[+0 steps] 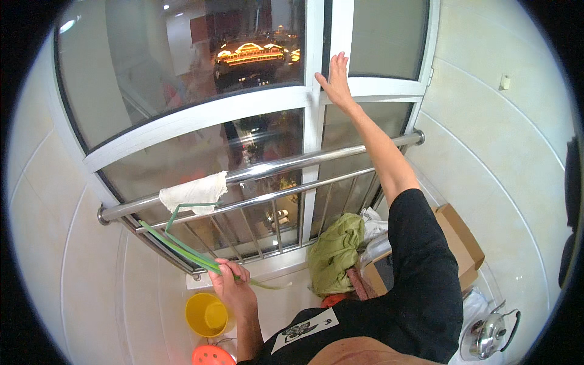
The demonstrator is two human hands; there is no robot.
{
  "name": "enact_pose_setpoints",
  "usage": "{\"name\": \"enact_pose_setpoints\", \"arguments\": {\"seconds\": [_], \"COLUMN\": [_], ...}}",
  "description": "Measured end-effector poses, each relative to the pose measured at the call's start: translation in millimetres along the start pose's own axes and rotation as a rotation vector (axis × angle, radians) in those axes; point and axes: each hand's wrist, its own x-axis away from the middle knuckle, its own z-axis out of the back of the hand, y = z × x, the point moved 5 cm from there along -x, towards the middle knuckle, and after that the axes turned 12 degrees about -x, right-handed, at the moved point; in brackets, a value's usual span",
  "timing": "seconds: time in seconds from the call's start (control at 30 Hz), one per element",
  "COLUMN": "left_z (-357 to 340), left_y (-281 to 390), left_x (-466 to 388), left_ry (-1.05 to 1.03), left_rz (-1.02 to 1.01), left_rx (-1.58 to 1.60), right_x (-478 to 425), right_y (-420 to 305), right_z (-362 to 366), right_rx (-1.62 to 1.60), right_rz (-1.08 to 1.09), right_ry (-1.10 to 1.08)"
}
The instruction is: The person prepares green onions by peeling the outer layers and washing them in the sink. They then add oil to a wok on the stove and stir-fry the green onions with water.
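Observation:
My left hand [232, 284] grips a small bunch of green scallions [185, 250]. Their leaves reach up and left towards the railing, and one leaf is bent sharply in front of the white cloth [194, 190]. The pale root end sticks out to the right of my fist. Raised high, my right hand [338, 86] is at the white frame [342, 27] of the narrow window sash on the right, fingers up and thumb spread. Nothing is held in it. Whether the palm presses on the frame or only hovers there, I cannot tell.
A stainless steel railing [296, 161] crosses before the window. Below stand a yellow bucket [194, 315] and an orange-red perforated basket [212, 356]. To the right are a green sack [335, 255], an open cardboard box [458, 242] and a steel kettle [486, 335]. Tiled walls flank both sides.

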Motion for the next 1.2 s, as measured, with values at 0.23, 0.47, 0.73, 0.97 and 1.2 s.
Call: {"name": "enact_pose_setpoints", "arguments": {"seconds": [0.23, 0.47, 0.73, 0.97, 1.2], "left_z": [-90.5, -272.7, -401.3, -444.1, -431.2], "left_y": [-19.0, -71.4, -143.9, -159.1, -156.1], "left_x": [-33.7, -94.6, -189.1, -250.4, -254.1], "left_ry": [-0.285, -0.740, -0.705, -0.542, -0.658], "left_rz": [-0.068, -0.332, -0.763, -0.735, -0.687], "left_rx": [-0.382, -0.758, -0.637, -0.717, -0.601], "right_x": [-4.3, -37.2, -51.5, -101.2, -317.1], "right_y": [9.2, 31.9, 41.9, 31.7, -30.8], "right_z": [23.6, 37.4, 66.4, 99.3, 203.8], "right_rx": [-0.116, -0.104, -0.296, 0.049, 0.552], "right_rz": [-0.087, -0.208, -0.139, -0.174, 0.351], "right_ry": [-0.142, -0.361, -0.522, -0.630, 0.270]}}
